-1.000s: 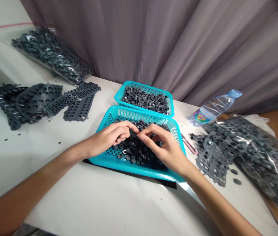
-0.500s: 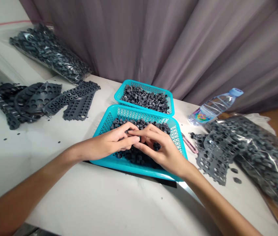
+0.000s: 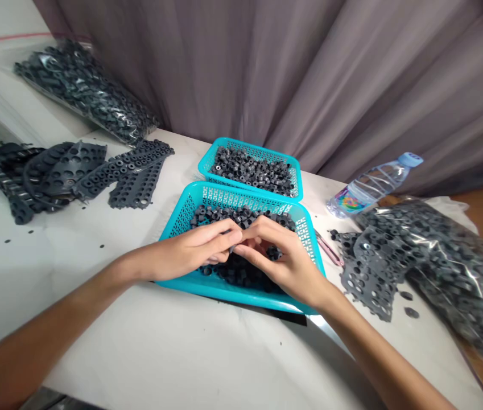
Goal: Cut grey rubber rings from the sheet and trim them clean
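Note:
Over the near turquoise basket [image 3: 232, 293], my left hand [image 3: 201, 245] and my right hand [image 3: 277, 247] meet at the fingertips. Between their pinched fingers shows a sliver of a small dark grey rubber piece [image 3: 231, 249], mostly hidden. Both hands are closed around this spot. Many short dark grey rubber rings [image 3: 245, 215] lie in the basket beneath and behind the fingers.
Behind stands a second turquoise basket [image 3: 253, 161] of similar rings. Perforated rubber sheets [image 3: 134, 185] lie left, another sheet [image 3: 371, 267] right. Filled plastic bags [image 3: 87, 94] flank the table. A water bottle [image 3: 369, 185] and a pink cutter [image 3: 330, 249] are at right.
My fingertips have shifted against each other; the left thumb now presses against the right fingers, and the right index finger has drawn back. Baskets and surroundings stay in place.

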The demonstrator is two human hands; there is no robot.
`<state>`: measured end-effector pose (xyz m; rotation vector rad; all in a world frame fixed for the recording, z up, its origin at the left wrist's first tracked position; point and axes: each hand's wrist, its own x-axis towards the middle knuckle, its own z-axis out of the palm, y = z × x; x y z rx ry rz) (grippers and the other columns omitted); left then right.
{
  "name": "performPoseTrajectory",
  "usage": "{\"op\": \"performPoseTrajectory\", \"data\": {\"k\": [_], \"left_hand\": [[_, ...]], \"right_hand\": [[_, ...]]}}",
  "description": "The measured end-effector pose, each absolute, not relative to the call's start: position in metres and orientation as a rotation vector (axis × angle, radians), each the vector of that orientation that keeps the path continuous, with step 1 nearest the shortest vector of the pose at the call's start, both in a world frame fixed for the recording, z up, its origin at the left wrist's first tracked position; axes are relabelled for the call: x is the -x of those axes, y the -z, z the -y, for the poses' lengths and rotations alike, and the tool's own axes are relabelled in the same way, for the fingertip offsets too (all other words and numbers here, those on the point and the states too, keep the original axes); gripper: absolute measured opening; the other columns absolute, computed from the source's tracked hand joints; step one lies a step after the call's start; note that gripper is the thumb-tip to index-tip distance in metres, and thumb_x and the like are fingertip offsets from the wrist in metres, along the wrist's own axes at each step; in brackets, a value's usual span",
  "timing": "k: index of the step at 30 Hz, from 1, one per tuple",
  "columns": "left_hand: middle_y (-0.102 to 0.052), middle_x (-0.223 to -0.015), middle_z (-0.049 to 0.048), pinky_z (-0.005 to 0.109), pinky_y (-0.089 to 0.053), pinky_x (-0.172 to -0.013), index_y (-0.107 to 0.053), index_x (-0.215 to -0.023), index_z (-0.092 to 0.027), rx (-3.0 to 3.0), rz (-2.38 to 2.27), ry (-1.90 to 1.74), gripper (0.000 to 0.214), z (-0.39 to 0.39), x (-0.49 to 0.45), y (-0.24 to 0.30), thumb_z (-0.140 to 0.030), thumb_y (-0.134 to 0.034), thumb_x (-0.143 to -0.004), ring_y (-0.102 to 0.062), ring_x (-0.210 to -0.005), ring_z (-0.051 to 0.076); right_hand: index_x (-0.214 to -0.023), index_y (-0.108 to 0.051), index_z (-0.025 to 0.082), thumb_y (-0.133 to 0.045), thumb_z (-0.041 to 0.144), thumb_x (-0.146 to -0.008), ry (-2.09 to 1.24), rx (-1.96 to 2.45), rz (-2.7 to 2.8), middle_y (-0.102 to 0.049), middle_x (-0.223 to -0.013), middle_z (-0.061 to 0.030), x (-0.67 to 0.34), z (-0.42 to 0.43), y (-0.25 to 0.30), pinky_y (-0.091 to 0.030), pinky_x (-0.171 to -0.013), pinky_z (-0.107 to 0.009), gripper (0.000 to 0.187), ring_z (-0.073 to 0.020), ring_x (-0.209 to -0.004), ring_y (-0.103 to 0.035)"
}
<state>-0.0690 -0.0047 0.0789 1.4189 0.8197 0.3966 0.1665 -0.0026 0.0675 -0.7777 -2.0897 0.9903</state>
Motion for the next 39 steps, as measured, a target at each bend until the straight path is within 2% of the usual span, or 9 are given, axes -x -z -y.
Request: {"op": "performPoseTrajectory", "data": {"k": [4,9,19,25,28,39], "left_hand": [[-0.030,-0.081,-0.0049,0.028,-0.028,-0.062,-0.053,-0.105,-0.023,-1.417,-0.781,-0.462,0.036,0.0024,0.0689,-0.0762,-0.056,-0.041,-0.112,-0.029,-0.070,0.013],[-0.032,-0.082,-0.0047,0.028,-0.027,-0.061,-0.055,-0.108,-0.022,-1.427,-0.779,-0.481,0.034,0.0015,0.0693,-0.0750,-0.054,-0.043,-0.112,-0.029,-0.070,0.013],[-0.030,-0.079,-0.0055,0.027,-0.024,-0.058,-0.051,-0.101,-0.023,-1.348,-0.764,-0.468,0.035,-0.0006,0.0694,-0.0770,-0.056,-0.047,-0.110,-0.026,-0.066,0.013],[-0.026,-0.077,-0.0062,0.026,-0.020,-0.056,-0.051,-0.104,-0.023,-1.316,-0.746,-0.450,0.036,-0.0025,0.0704,-0.0735,-0.059,-0.046,-0.109,-0.024,-0.064,0.012],[-0.026,-0.078,-0.0059,0.026,-0.021,-0.056,-0.050,-0.102,-0.022,-1.319,-0.729,-0.453,0.036,-0.0025,0.0704,-0.0727,-0.057,-0.045,-0.110,-0.023,-0.065,0.012],[-0.028,-0.078,-0.0056,0.026,-0.021,-0.054,-0.043,-0.092,-0.022,-1.344,-0.717,-0.469,0.038,-0.0029,0.0700,-0.0724,-0.056,-0.043,-0.111,-0.022,-0.064,0.012]], "right_hand": [[-0.113,-0.077,0.024,-0.071,0.029,-0.103,-1.059,0.875,2.011,-0.066,-0.093,-0.0013,-0.1671,0.0014,-0.0684,-0.048,-0.070,-0.028,0.013,-0.0147,-0.081,-0.060],[-0.111,-0.080,0.024,-0.073,0.032,-0.102,-1.117,0.916,1.934,-0.071,-0.094,-0.0019,-0.1675,0.0011,-0.0709,-0.050,-0.067,-0.027,0.015,-0.0140,-0.078,-0.063],[-0.100,-0.080,0.021,-0.072,0.036,-0.102,-1.218,0.906,1.810,-0.070,-0.086,-0.0010,-0.1653,0.0021,-0.0767,-0.053,-0.059,-0.024,0.018,-0.0108,-0.066,-0.063],[-0.114,-0.077,0.021,-0.080,0.035,-0.096,-1.192,0.939,1.840,-0.071,-0.086,-0.0008,-0.1662,0.0027,-0.0731,-0.054,-0.063,-0.025,0.023,-0.0126,-0.070,-0.065],[-0.116,-0.078,0.022,-0.078,0.034,-0.097,-1.186,0.953,1.861,-0.072,-0.087,-0.0012,-0.1665,0.0029,-0.0719,-0.054,-0.065,-0.026,0.023,-0.0127,-0.071,-0.065],[-0.111,-0.078,0.021,-0.076,0.034,-0.099,-1.214,0.941,1.833,-0.072,-0.085,-0.0007,-0.1665,0.0012,-0.0731,-0.054,-0.062,-0.025,0.018,-0.0115,-0.067,-0.065]]}}
